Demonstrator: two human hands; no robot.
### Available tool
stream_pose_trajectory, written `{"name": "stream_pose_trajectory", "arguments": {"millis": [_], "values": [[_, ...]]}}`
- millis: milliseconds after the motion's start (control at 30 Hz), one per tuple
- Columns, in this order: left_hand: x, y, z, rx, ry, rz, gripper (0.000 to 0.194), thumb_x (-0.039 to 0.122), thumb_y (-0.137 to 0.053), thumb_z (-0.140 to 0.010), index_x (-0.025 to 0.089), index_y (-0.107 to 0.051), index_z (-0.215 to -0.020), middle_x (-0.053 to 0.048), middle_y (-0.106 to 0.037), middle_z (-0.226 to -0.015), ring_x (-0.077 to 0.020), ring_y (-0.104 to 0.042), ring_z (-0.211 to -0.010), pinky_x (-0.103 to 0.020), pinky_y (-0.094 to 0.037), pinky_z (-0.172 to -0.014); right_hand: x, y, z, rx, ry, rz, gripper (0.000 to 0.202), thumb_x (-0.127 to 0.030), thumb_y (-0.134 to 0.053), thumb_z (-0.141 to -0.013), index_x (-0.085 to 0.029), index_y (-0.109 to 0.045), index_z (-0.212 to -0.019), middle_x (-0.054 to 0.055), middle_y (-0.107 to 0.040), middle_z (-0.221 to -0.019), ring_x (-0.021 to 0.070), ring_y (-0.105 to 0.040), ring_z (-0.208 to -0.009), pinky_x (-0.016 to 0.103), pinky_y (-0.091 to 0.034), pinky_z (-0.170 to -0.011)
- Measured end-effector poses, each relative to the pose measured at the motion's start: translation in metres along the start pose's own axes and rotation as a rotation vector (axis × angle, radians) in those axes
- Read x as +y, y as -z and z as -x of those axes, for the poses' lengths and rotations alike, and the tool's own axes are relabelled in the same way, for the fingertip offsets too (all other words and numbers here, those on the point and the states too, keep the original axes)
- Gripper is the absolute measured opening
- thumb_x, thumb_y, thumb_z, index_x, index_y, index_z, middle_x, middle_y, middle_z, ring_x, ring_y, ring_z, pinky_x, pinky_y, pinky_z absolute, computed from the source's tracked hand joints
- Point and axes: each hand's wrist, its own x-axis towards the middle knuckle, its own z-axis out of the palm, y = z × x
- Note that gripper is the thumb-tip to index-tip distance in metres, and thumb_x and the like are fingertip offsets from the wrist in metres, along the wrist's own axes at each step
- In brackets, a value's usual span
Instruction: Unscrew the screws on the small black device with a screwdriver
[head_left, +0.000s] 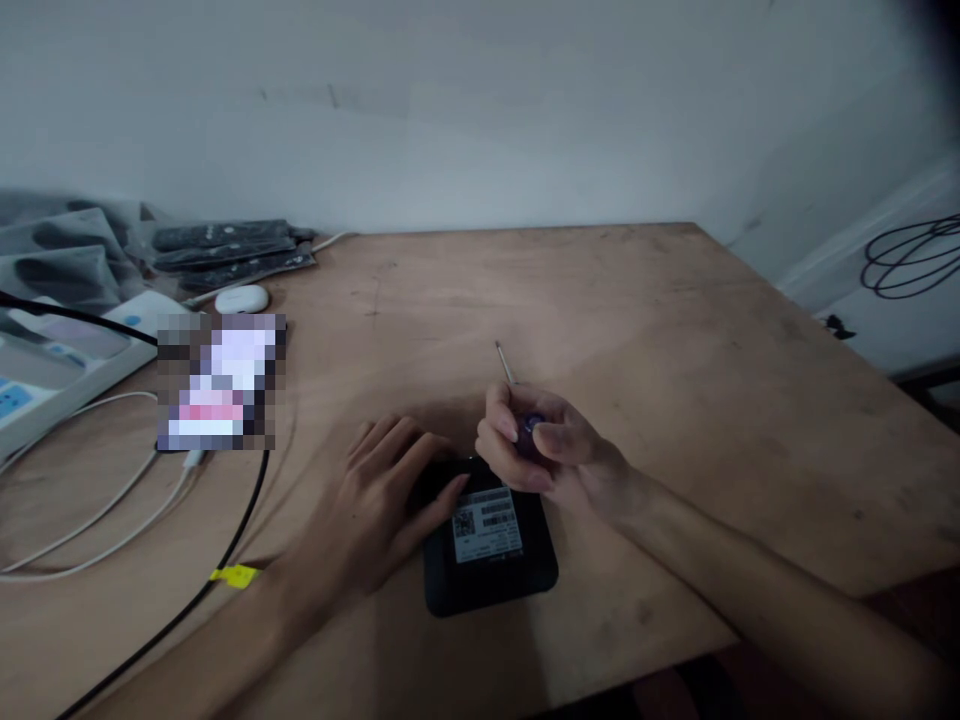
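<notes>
The right hand (551, 450) has its grip closed on a small screwdriver (517, 400) (thin shaft pointing away). The left hand (382, 500) lies flat on a black box (491, 555), white barcode label up, on the table (675, 350).

I can't make out the pixelated patch (221, 382) left of centre. My left hand (379, 505) hides the black box's (491, 560) upper-left corner, and my right hand (551, 450) swallows the screwdriver (504, 362) handle. The label (487, 523) print is too small to read. The white device (45, 370) runs off the left edge.
</notes>
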Motion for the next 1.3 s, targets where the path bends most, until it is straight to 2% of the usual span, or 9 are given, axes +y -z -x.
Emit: {"name": "stream_pose_trajectory", "arguments": {"millis": [133, 233, 367, 633, 1300], "values": [[-0.0001, -0.0004, -0.0005, -0.004, 0.007, -0.006, 0.017, 0.036, -0.061, -0.112, 0.021, -0.068, -0.118, -0.005, -0.066, -0.106, -0.0240, -0.058, -0.098, -0.043, -0.043, -0.091, 0.0001, 0.0013, -0.0001, -0.003, 0.004, 0.065, 0.047, -0.060, -0.056, -0.109, -0.017, -0.066, -0.094, -0.007, -0.042, -0.058, 0.0108, -0.031, -0.050, 0.027, -0.023, -0.052], [-0.0004, 0.0000, -0.0006, -0.002, 0.004, -0.001, 0.018, 0.036, -0.060, -0.112, 0.021, -0.068, -0.116, -0.006, -0.066, -0.106, -0.0245, -0.058, -0.098, -0.043, -0.043, -0.090, -0.0004, 0.0004, 0.0000, 0.006, -0.008, 0.108, 0.057, -0.060, -0.047, -0.113, -0.016, -0.070, -0.085, -0.005, -0.041, -0.055, 0.0117, -0.034, -0.050, 0.028, -0.025, -0.052], [-0.0009, -0.0002, -0.0010, -0.011, -0.009, -0.002, 0.017, 0.035, -0.060, -0.112, 0.022, -0.068, -0.118, -0.006, -0.067, -0.108, -0.0246, -0.058, -0.099, -0.043, -0.043, -0.091, -0.0012, -0.0023, 0.0002, 0.010, -0.009, 0.121, 0.052, -0.057, -0.055, -0.110, -0.017, -0.067, -0.079, -0.004, -0.044, -0.058, 0.0117, -0.036, -0.052, 0.028, -0.024, -0.052], [0.0002, 0.0007, -0.0011, -0.007, -0.005, 0.000, 0.017, 0.035, -0.060, -0.111, 0.023, -0.070, -0.119, -0.006, -0.068, -0.108, -0.0251, -0.059, -0.099, -0.043, -0.043, -0.091, -0.0021, -0.0041, -0.0011, 0.015, -0.015, 0.078, 0.045, -0.056, -0.066, -0.104, -0.017, -0.064, -0.082, -0.004, -0.046, -0.066, 0.0101, -0.034, -0.054, 0.026, -0.022, -0.050], [0.0006, 0.0017, -0.0002, -0.002, -0.004, 0.014, 0.017, 0.035, -0.060, -0.112, 0.022, -0.068, -0.121, -0.005, -0.067, -0.108, -0.0239, -0.057, -0.099, -0.043, -0.044, -0.090, -0.0019, -0.0026, -0.0007, 0.005, -0.039, 0.069, 0.040, -0.056, -0.068, -0.101, -0.019, -0.061, -0.087, -0.004, -0.047, -0.068, 0.0122, -0.033, -0.056, 0.028, -0.022, -0.052]]}}
